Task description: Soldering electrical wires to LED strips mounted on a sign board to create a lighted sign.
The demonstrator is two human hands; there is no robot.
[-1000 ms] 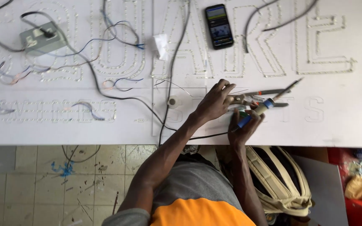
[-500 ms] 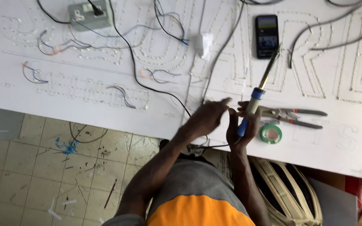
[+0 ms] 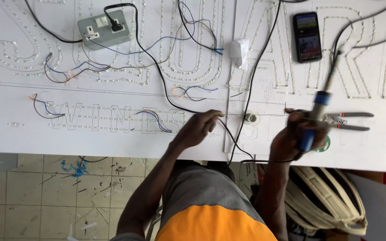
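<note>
Across the white sign board (image 3: 90, 147), large outlined letters run edge to edge. Near its front edge, the right hand (image 3: 293, 140) grips a blue-handled soldering iron (image 3: 320, 111), tip pointing away toward the far edge; the left hand (image 3: 197, 127) pinches a thin wire (image 3: 235, 115).

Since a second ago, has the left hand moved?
Yes. The left hand has shifted left, away from the pliers it was touching before.

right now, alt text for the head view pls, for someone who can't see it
A person leans over a white sign board of dotted letter outlines, right hand gripping a blue-handled soldering iron while the left hand pinches a thin wire. Pliers, a phone and a grey socket box lie on the board.
</note>
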